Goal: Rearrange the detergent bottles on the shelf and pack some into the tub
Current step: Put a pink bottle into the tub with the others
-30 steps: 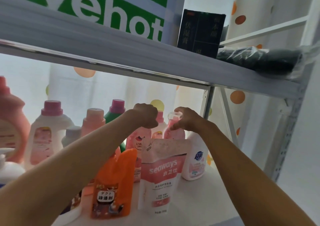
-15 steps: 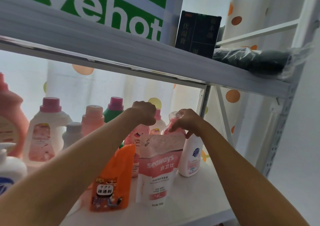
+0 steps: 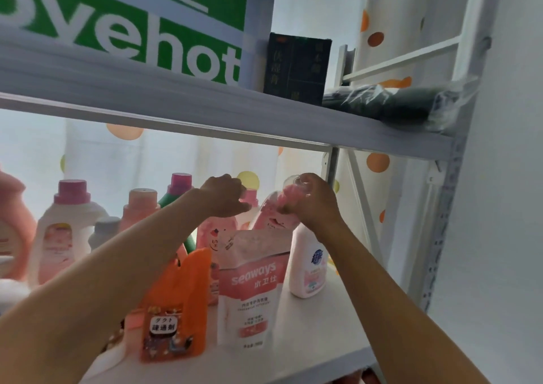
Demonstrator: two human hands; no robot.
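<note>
Right hand: it is up at the back of the shelf, and its fingers are curled round the top of a pink bottle with a clear cap.
Pink bottle with a clear cap: it leans to the left. It is behind the Seaways pouch and just beside the white bottle with a blue logo.
Left hand: its fingers are curled down over the top of another pink bottle. You cannot tell for sure if it grips it, because the hand hides the top.
Seaways pouch: it is pink and white and stands up near the front of the white shelf board.
Orange pouch: it stands just to the left of the Seaways pouch, with a dark label low down.
Other bottles: a white bottle with a pink cap, a peach bottle and a green bottle with a pink cap stand in a row at the back left.
Upper shelf: it holds a green and white box, a black box and a dark bundle in clear plastic.
Curtain: it is white with coloured dots and hangs behind the shelf.
</note>
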